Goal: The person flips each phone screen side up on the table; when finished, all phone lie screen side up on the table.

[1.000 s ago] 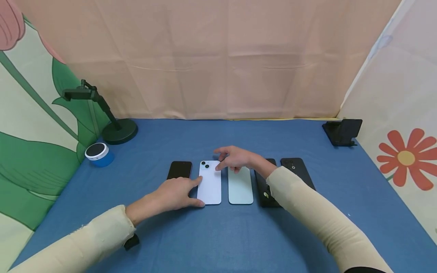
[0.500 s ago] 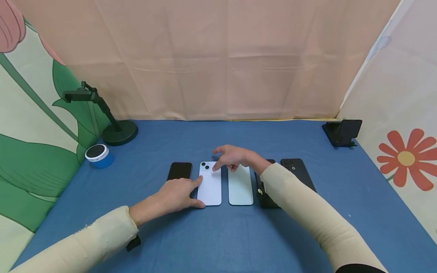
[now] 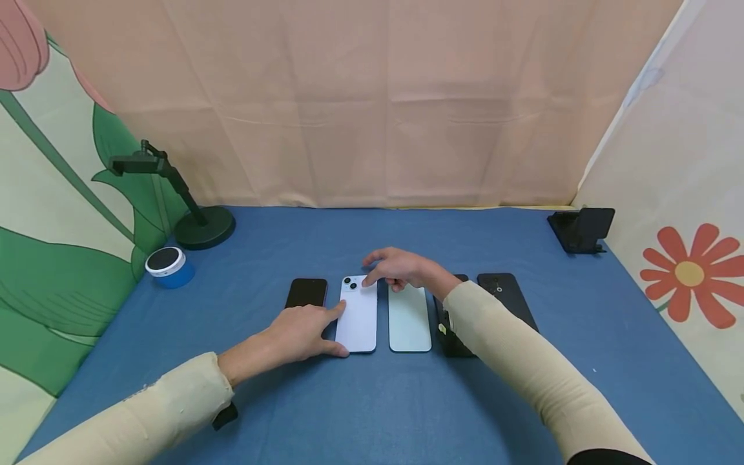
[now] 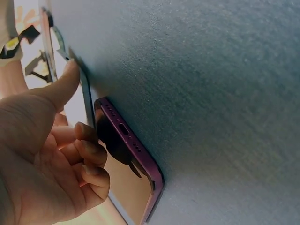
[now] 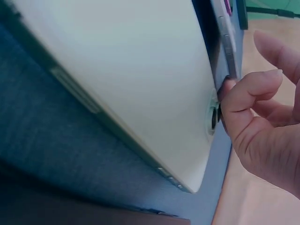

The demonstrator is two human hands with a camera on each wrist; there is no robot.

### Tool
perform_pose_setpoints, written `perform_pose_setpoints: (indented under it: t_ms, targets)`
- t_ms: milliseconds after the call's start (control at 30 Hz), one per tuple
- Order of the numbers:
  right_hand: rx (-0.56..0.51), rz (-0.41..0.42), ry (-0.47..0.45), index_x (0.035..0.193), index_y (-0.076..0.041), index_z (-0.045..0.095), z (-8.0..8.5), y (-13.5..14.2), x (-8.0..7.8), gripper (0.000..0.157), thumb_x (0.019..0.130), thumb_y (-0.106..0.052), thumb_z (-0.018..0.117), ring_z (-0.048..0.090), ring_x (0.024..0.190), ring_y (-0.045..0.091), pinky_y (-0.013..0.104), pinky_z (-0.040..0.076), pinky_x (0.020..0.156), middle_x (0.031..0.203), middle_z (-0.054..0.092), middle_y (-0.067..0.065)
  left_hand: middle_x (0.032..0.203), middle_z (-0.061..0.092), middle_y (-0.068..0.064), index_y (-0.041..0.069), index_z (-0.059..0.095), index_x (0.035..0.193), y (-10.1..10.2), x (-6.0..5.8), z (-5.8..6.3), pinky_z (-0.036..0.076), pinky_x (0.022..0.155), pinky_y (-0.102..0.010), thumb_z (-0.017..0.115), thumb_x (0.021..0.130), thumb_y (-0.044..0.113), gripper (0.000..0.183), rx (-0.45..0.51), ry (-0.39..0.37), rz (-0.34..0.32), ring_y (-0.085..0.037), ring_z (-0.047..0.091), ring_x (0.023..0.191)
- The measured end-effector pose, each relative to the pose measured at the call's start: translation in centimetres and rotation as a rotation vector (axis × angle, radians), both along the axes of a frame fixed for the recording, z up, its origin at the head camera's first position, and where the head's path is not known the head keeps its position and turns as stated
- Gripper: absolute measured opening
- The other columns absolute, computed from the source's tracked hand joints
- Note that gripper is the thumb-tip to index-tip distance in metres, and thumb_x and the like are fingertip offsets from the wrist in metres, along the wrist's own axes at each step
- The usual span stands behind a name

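Observation:
A lavender phone (image 3: 357, 323) lies face down, its two lenses at the far left corner. My left hand (image 3: 299, 330) is at its near left side, thumb at the bottom corner and a straight finger by the left edge; the left wrist view shows the other fingers loosely bent. My right hand (image 3: 403, 268) reaches over its far right corner, one fingertip at the back and another finger extended past the top edge. A mint phone (image 3: 409, 326) lies just right of it, partly under that hand. A dark-screened phone with a purple frame (image 4: 133, 145) lies to the left, partly hidden.
Farther right lie two black phones, one (image 3: 456, 345) largely covered by my right forearm, the other (image 3: 506, 290) partly. A green desk lamp (image 3: 203, 226) and a blue-and-white round container (image 3: 171, 268) stand at left. A black stand (image 3: 584, 229) is at the back right of the blue-covered table (image 3: 372, 407).
My right hand has shifted slightly left over the lavender phone's far end. My left hand stays beside the phone, and the phones keep their places.

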State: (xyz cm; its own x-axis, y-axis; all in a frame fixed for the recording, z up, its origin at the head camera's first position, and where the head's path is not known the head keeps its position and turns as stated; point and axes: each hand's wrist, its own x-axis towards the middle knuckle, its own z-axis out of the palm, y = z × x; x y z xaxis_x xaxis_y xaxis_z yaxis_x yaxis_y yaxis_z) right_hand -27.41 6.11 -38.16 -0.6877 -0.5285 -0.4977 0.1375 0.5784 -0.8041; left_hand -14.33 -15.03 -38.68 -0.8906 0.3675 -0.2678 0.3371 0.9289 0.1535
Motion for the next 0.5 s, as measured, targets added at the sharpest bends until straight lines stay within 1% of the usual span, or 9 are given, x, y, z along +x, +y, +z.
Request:
perform_pose_setpoints:
  t_ms: [100, 200, 400, 500]
  targets:
    - [-0.031, -0.02, -0.004, 0.145, -0.015, 0.051, -0.3, 0.1, 0.0, 0.058, 0.091, -0.021, 0.073, 0.026, 0.047, 0.013, 0.03, 0.03, 0.051, 0.053, 0.033, -0.003, 0.135, 0.066, -0.009, 0.015, 0.047, 0.151, -0.1, 0.0, 0.0, 0.054, 0.081, -0.041, 0.077, 0.078, 0.061, 0.091, 0.006, -0.01, 0.002, -0.022, 0.065, 0.107]
    - [-0.058, -0.017, 0.006, 0.143, -0.014, 0.054, -0.5, 0.3, 0.1, 0.056, 0.091, -0.02, 0.073, 0.027, 0.048, 0.014, 0.03, 0.03, 0.052, 0.054, 0.034, -0.003, 0.136, 0.065, -0.008, 0.015, 0.046, 0.152, -0.2, 0.0, 0.0, 0.054, 0.082, -0.041, 0.077, 0.078, 0.06, 0.092, 0.01, -0.019, 0.002, -0.021, 0.065, 0.107]
    - [-0.088, 0.046, 0.074, 0.141, -0.014, 0.058, -0.7, 0.9, 0.5, 0.052, 0.091, -0.018, 0.073, 0.033, 0.05, 0.015, 0.031, 0.033, 0.054, 0.06, 0.04, -0.001, 0.135, 0.065, -0.008, 0.017, 0.045, 0.152, -0.3, -0.4, -0.1, 0.052, 0.077, -0.038, 0.078, 0.078, 0.061, 0.092, 0.021, -0.042, 0.009, -0.019, 0.063, 0.1]
    - [-0.093, 0.077, 0.119, 0.136, -0.015, 0.063, -0.8, 1.3, 0.7, 0.046, 0.091, -0.018, 0.074, 0.035, 0.051, 0.015, 0.031, 0.034, 0.053, 0.064, 0.044, 0.0, 0.135, 0.066, -0.008, 0.017, 0.045, 0.152, -0.2, -0.5, -0.1, 0.051, 0.076, -0.038, 0.078, 0.077, 0.061, 0.093, 0.024, -0.049, 0.01, -0.019, 0.062, 0.097]
